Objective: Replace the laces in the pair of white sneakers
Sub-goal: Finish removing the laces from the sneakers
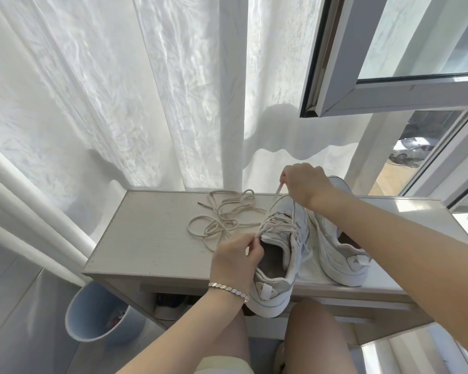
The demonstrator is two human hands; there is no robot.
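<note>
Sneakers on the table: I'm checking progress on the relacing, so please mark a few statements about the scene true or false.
1. The right hand pinches a lace end above the near sneaker. True.
2. The loose lace lies on the floor. False: it lies on the table.
3. The left hand wears a bracelet. True.
4. The far sneaker is fully laced. False: no lace shows on it.

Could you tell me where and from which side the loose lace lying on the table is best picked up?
Pinch the loose lace at its dark tip, coming from the left. That end pokes out clear of the tangled loops, on bare table, so it should lift without snagging.
</note>
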